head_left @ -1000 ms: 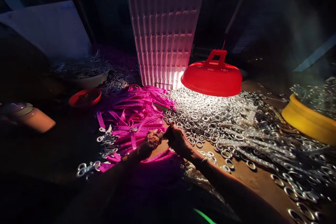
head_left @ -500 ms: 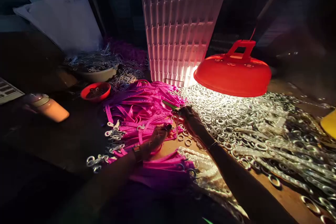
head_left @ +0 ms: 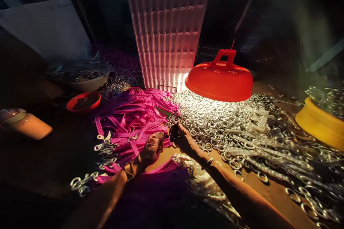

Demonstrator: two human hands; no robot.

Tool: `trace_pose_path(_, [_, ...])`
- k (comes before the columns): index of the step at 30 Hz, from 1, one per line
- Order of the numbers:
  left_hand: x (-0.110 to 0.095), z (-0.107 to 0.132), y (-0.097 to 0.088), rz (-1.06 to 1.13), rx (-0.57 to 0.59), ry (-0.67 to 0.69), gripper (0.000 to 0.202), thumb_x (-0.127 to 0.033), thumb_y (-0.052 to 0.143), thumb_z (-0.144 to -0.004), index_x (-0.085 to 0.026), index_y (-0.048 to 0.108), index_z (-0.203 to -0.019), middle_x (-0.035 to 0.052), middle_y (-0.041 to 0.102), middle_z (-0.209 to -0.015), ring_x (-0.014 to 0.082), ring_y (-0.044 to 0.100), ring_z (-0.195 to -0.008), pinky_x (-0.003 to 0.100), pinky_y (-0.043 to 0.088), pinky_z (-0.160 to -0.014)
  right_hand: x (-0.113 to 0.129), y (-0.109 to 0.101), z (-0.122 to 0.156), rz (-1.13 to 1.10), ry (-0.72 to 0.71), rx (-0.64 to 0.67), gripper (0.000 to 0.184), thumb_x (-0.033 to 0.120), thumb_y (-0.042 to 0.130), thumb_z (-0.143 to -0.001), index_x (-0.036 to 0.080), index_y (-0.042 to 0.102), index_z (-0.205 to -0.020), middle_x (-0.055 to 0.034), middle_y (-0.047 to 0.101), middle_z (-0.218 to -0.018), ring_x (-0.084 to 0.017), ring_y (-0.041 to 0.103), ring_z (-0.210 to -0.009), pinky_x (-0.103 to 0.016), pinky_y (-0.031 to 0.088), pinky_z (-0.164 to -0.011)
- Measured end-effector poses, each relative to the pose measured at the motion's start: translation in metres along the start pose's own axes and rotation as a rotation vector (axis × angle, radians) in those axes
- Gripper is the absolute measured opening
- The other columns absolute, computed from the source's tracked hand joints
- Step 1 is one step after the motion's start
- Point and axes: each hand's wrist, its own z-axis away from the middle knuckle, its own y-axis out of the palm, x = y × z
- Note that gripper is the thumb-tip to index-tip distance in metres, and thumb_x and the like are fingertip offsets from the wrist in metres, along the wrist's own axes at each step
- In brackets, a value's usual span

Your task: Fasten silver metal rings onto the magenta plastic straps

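Note:
My left hand (head_left: pixel 153 146) is closed, its fingers curled in beside the pile of pink straps (head_left: pixel 129 109). Close to it on the right, my right hand (head_left: pixel 181 136) is bent inward with fingers drawn together, at the edge of the heap of metal rings (head_left: pixel 212 114). Whatever sits between the fingers of either hand is hidden by shadow and the knuckles. Just beyond them a green strip or handle (head_left: pixel 163 111) lies on the straps. More pink straps (head_left: pixel 163 168) and pale braided cords (head_left: pixel 204 182) lie below my hands.
A red lamp shade (head_left: pixel 220 82) hangs low over the rings, before a ribbed panel (head_left: pixel 166 35). At left are a red bowl (head_left: pixel 70 105), a bottle (head_left: pixel 33 126) and metal clasps (head_left: pixel 83 180). A yellow container (head_left: pixel 317 125) holding metal pieces stands at right.
My right hand has come back from the green piece, nearer to my left hand. The view has swung right, bringing more of the yellow container into sight.

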Motion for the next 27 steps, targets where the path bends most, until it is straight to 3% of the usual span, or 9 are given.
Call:
trace_pose_path(3, [-0.003,0.006,0.003,0.042,0.030,-0.009,0.042,-0.046,0.066,-0.066,-0.020,0.033,-0.060,-0.0089,0.024,-0.046,0.0038,0.017,-0.040,0.022,0.011,-0.041,0.004,0.006,0.005,-0.005,0.009,0.001,0.022,0.040,0.043,-0.086,0.020,0.040,-0.077,0.0047,0.040,-0.062,-0.007,0.034,-0.047,-0.019,0.031,-0.042])
trace_pose_path(7, [0.000,0.007,0.001,0.098,0.062,-0.037,0.047,-0.049,0.069,-0.063,-0.021,0.032,-0.061,-0.0107,0.020,-0.044,0.0033,0.011,-0.038,0.023,0.006,-0.040,0.005,0.011,0.008,-0.137,0.070,-0.007,0.029,0.044,0.037,-0.087,0.021,0.033,-0.070,0.0052,0.033,-0.058,-0.008,0.028,-0.048,-0.021,0.029,-0.044])
trace_pose_path(13, [0.012,0.006,-0.014,-0.174,0.164,0.128,0.028,-0.040,0.061,-0.067,-0.017,0.046,-0.060,-0.0071,0.026,-0.046,0.0047,0.018,-0.041,0.024,0.010,-0.042,0.010,0.010,0.015,0.061,0.025,0.015,0.020,0.033,0.045,-0.080,0.021,0.034,-0.069,0.0050,0.038,-0.059,-0.008,0.032,-0.052,-0.020,0.029,-0.046])
trace_pose_path(17, [0.010,0.013,-0.014,-0.202,0.190,0.112,0.017,-0.033,0.055,-0.058,-0.017,0.047,-0.059,-0.0061,0.030,-0.046,0.0044,0.020,-0.040,0.023,0.011,-0.041,0.012,0.008,0.009,0.101,0.009,0.072,0.022,0.031,0.050,-0.075,0.021,0.033,-0.065,0.0059,0.038,-0.055,-0.007,0.033,-0.048,-0.020,0.030,-0.044])
trace_pose_path(20, [-0.001,0.020,-0.005,-0.240,0.155,0.071,0.014,-0.031,0.051,-0.055,-0.017,0.046,-0.058,-0.0042,0.038,-0.046,0.0046,0.026,-0.037,0.022,0.015,-0.039,0.016,0.005,0.003,0.134,0.012,0.063,0.027,0.039,0.044,-0.082,0.020,0.035,-0.065,0.0050,0.041,-0.053,-0.008,0.038,-0.047,-0.020,0.031,-0.044])
trace_pose_path(22, [-0.014,0.023,0.002,-0.271,0.119,0.006,0.016,-0.033,0.052,-0.057,-0.017,0.047,-0.058,-0.0022,0.045,-0.047,0.0053,0.029,-0.035,0.022,0.017,-0.038,0.026,-0.001,0.001,0.210,0.005,0.129,0.028,0.042,0.041,-0.087,0.018,0.043,-0.073,0.0032,0.049,-0.055,-0.008,0.043,-0.047,-0.021,0.033,-0.045])
trace_pose_path(25, [-0.040,0.028,0.008,-0.266,0.048,-0.095,0.024,-0.036,0.059,-0.063,-0.017,0.046,-0.056,-0.0069,0.035,-0.040,0.0037,0.022,-0.033,0.021,0.013,-0.037,0.053,-0.009,0.010,0.378,-0.070,0.288,0.028,0.040,0.047,-0.087,0.016,0.049,-0.101,0.0007,0.058,-0.065,-0.009,0.050,-0.052,-0.020,0.035,-0.049])
trace_pose_path(27, [-0.057,0.036,0.010,-0.291,0.047,-0.152,0.029,-0.038,0.064,-0.064,-0.016,0.047,-0.054,-0.0094,0.028,-0.038,0.0027,0.017,-0.033,0.021,0.010,-0.037,0.071,-0.012,0.025,0.493,-0.140,0.341,0.030,0.036,0.052,-0.085,0.018,0.048,-0.109,-0.0013,0.061,-0.072,-0.010,0.051,-0.056,-0.021,0.034,-0.051])
